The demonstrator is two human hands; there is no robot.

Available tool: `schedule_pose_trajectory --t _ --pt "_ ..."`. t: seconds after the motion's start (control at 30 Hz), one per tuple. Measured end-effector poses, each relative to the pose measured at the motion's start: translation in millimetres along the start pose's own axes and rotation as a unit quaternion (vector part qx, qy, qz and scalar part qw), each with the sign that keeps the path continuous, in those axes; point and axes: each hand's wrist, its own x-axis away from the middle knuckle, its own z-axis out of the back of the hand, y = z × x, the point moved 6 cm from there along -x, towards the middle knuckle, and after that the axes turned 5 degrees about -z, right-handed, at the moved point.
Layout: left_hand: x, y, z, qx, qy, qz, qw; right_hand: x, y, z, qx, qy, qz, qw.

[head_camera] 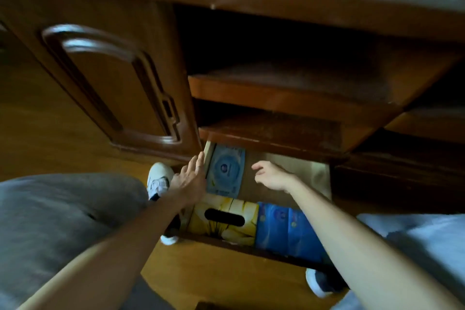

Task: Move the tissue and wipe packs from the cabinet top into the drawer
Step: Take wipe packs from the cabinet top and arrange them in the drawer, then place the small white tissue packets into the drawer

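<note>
The bottom drawer (319, 173) of a brown wooden cabinet is pulled out below me. A pale blue wipe pack (226, 171) lies flat at its back left. A yellow tissue box (224, 221) with a dark oval slot sits at the front left. Beside it lie two dark blue packs (284, 229), partly hidden by my right forearm. My left hand (191, 176) rests open against the drawer's left edge, touching the pale blue pack's side. My right hand (271, 175) hovers open over the bare drawer floor, holding nothing.
A closed cabinet door (110, 83) with a carved panel stands to the left. Two open shelves (289, 93) sit above the drawer. My knees in grey trousers and my white and dark shoes (159, 178) frame the drawer on a wooden floor.
</note>
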Motion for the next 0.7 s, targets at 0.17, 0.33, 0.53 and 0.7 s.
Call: schedule_pose_trajectory --t 0.17,0.33,0.53,0.7 --pt "44.2 85.5 137.1 -0.058 0.2 -0.153 0.966 118.0 -41.2 95.5 0.031 0.08 0.105 0.991" --pt "121.8 168.7 276.2 -0.062 0.468 -0.347 0.81 254.2 -91.8 179.9 0.017 0.151 0.256 0.955" --pt "95.9 225.8 391.7 -0.065 0.494 -0.311 0.809 318.6 -120.8 323.6 0.114 0.517 0.289 0.798" --pt "17.2 277.7 418.5 -0.077 0.379 -0.277 0.88 261.5 -69.8 412.2 0.128 0.527 -0.034 0.839"
